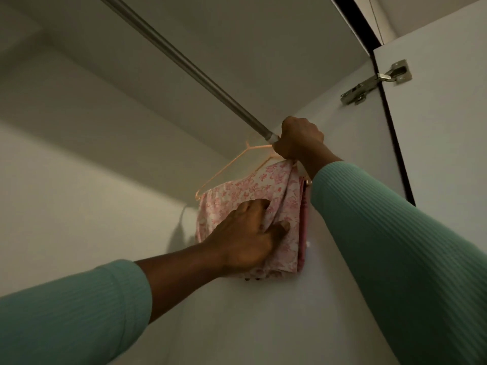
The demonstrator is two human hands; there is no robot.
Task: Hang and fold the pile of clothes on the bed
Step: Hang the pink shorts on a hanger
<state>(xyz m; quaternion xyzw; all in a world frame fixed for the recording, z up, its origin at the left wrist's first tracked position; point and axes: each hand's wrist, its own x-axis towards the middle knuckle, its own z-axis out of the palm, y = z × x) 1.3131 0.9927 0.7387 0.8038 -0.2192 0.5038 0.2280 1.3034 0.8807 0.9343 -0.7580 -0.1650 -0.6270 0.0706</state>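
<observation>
Sleeves, teal ribbed, frame the view | left hand (245,233): fingers pinch a fold of the floral garment (266,204), likely steadying it | right hand (299,139): fist closed around the top of the pink hanger (232,164) at the rail (184,61) end, apparently hooking it on | garment sits against the wardrobe wall (263,312).

Dim, warm-greenish light throughout the wardrobe interior. Brightest area: door panel (448,106) at right, lit from outside. Rail (168,51) shows a soft highlight along its length. Hanger (224,167) casts a faint shadow on the back wall. Slight motion blur on the hinge (376,83). Wide-angle stretching at the edges; sleeves (395,246) loom large, fine grain.
</observation>
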